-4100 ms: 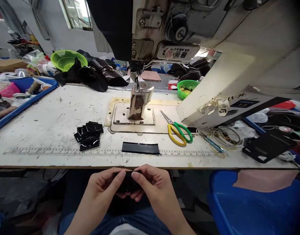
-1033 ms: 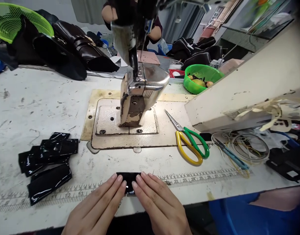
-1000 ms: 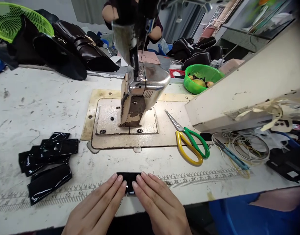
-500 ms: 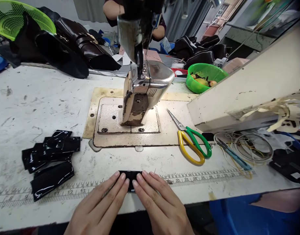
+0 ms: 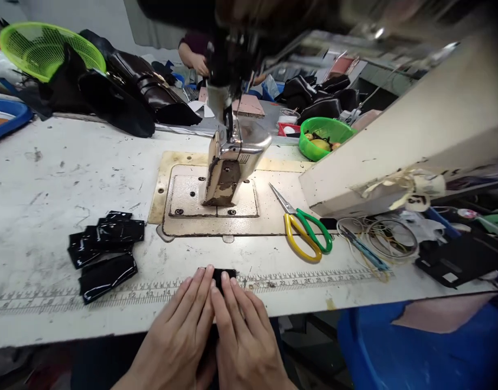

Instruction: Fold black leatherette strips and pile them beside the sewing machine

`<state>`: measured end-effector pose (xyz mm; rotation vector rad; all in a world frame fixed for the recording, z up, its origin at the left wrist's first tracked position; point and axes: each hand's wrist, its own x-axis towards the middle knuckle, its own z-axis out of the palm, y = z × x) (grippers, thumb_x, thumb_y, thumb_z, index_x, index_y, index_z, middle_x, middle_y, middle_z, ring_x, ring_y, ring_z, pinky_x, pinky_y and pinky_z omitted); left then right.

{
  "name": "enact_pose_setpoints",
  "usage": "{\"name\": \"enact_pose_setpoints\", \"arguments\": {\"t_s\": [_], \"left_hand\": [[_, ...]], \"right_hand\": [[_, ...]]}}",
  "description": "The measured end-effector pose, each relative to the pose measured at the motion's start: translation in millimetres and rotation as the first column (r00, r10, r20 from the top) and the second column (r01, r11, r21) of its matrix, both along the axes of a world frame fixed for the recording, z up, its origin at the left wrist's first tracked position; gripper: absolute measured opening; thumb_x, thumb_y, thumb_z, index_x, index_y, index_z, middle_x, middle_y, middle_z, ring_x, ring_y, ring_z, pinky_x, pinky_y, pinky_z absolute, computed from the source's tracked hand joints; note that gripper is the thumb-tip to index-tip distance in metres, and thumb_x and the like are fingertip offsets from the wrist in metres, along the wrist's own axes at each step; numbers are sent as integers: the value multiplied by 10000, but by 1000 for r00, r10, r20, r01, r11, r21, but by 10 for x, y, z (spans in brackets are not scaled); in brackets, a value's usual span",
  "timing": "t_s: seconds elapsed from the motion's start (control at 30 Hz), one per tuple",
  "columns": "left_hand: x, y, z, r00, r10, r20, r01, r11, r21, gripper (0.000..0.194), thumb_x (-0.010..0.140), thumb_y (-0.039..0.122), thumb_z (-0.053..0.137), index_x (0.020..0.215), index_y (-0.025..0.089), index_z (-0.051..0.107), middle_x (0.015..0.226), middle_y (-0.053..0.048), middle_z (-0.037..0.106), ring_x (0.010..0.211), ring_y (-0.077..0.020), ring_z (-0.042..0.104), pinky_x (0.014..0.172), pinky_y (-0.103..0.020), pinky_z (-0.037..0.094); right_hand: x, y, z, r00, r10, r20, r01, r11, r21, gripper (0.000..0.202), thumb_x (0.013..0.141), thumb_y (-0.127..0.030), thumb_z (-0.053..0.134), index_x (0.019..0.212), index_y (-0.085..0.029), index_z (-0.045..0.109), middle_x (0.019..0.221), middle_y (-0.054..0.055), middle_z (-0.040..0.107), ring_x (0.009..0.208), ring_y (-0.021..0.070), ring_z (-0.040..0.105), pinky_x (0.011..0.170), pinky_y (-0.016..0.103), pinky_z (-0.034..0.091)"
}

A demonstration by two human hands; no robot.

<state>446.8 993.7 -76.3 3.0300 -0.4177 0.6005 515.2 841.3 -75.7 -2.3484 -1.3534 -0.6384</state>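
Observation:
A small glossy black piece, which looks like patent leather, lies flat on the table beside the printed ruler. My left hand rests its outstretched fingertips on the piece's left side. On the near side and to the right, the fingers of my right hand press down on it, also stretched out. The two hands touch along their index fingers and hide part of the piece; both thumbs are mostly out of sight. To the left lies a loose pile of similar black pieces.
A sewing machine post rises ahead, its pale arm to the right. Scissors with yellow and green handles lie right of it, near a blue-handled tool. Black boots, a green bowl and another person's hand are beyond.
My hands have drawn closer together, and the right one has slid left over the black piece, covering its near part. The whole view has shifted a little.

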Motion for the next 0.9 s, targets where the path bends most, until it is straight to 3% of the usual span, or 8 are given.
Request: {"name": "enact_pose_setpoints", "arguments": {"t_s": [0.1, 0.23, 0.4, 0.53, 0.67, 0.77, 0.83, 0.9], "left_hand": [[-29, -14, -7, 1000, 16, 20, -15, 999, -41, 758, 799, 320, 539, 1452, -47, 423, 1543, -267, 423, 1480, -355, 342, 1195, -426, 297], [-146, -26, -50, 987, 144, 67, -138, 986, -89, 653, 917, 313, 565, 1505, 74, 410, 1486, -171, 521, 1397, -272, 462, 1125, -386, 402], [-231, -66, -50, 986, 167, 29, -156, 960, -233, 633, 914, 262, 571, 1518, 157, 418, 1439, -141, 565, 1315, -309, 522, 1103, -488, 417], [-60, -10, 110, 989, 113, -96, -144, 893, -427, 505, 899, 264, 571, 1394, 164, 570, 1207, -132, 675, 1123, -316, 604, 1092, -573, 388], [184, 205, 222, 980, 143, -142, -196, 828, -525, 374, 961, 296, 495, 1302, 214, 626, 902, -50, 670, 857, -223, 636, 940, -454, 507], [272, 334, 217, 966, 196, -171, -260, 739, -622, 279, 932, 349, 566, 1144, 222, 695, 1043, -93, 644, 887, -233, 641, 808, -392, 536], [272, 340, 206, 964, 188, -188, -266, 679, -684, 177, 888, 352, 626, 976, 227, 717, 1149, -103, 628, 1002, -259, 629, 891, -415, 512], [240, 285, 220, 962, 169, -213, -272, 608, -746, 122, 887, 329, 618, 900, 227, 686, 1082, -83, 660, 1035, -263, 616, 971, -436, 469]], "right_hand": [[-9, -82, 41, 989, 70, -131, -66, 997, 32, 530, 915, -104, 371, 1426, -42, 498, 1445, 176, 575, 1374, 295, 517, 1073, 452, 487], [35, -281, 83, 958, 128, -256, -106, 989, 100, 606, 908, -34, 371, 1512, -60, 331, 1475, 141, 548, 1414, 177, 470, 1108, 345, 483], [-18, -280, 4, 978, 109, -180, -104, 994, 38, 657, 842, 40, 332, 1483, -90, 403, 1446, 105, 582, 1394, 188, 493, 1116, 387, 492], [-11, -145, 14, 995, 54, -80, -54, 998, 12, 628, 875, 25, 340, 1496, -50, 400, 1325, 136, 668, 1238, 234, 626, 1105, 488, 489], [9, -186, -16, 996, 88, -5, -88, 996, 19, 649, 912, 2, 361, 1557, -58, 314, 1370, 125, 647, 1244, 224, 629, 1162, 470, 428], [-24, -302, -188, 991, 119, 64, -118, 993, -16, 704, 888, 32, 349, 1580, -71, 270, 1499, 108, 534, 1396, 228, 502, 1186, 422, 397], [-58, -356, -309, 991, 127, 41, -128, 992, 10, 708, 907, 26, 353, 1593, -127, 265, 1531, 79, 498, 1423, 227, 468, 1208, 427, 361], [-76, -369, -357, 991, 75, -107, -58, 987, 150, 651, 971, -47, 379, 1598, -182, 268, 1553, 71, 470, 1431, 234, 457, 1194, 425, 382]]}}
